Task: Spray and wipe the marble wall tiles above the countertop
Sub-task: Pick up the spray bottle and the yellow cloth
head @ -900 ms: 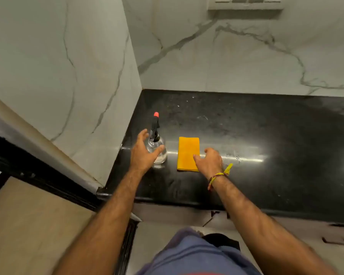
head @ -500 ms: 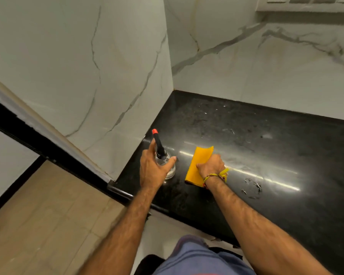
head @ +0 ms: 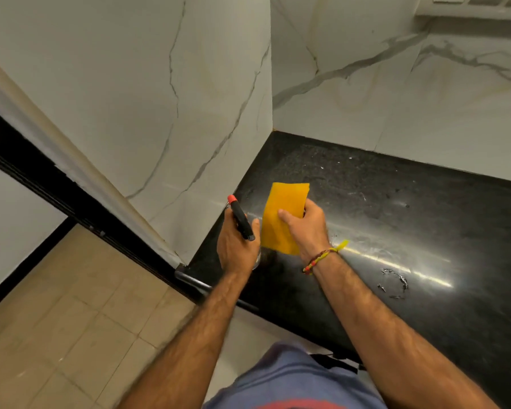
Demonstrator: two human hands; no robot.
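My left hand (head: 237,250) grips a clear spray bottle with a black head and red nozzle (head: 241,219), lifted above the near left corner of the black countertop (head: 396,219); the nozzle points up and left toward the side wall. My right hand (head: 307,227) pinches a folded yellow cloth (head: 281,214), held up off the counter just right of the bottle. White marble wall tiles with grey veins stand on the left (head: 165,98) and at the back (head: 396,93), meeting in a corner.
A switch plate (head: 469,4) sits high on the back wall at the top right. A dark door frame (head: 56,187) runs along the left wall's edge. Beige floor tiles (head: 71,320) lie below. Wet marks (head: 394,280) show on the counter to the right.
Both hands closed on their objects and lifted them off the counter: the left took the spray bottle, the right the yellow cloth. The view swung left toward the corner.
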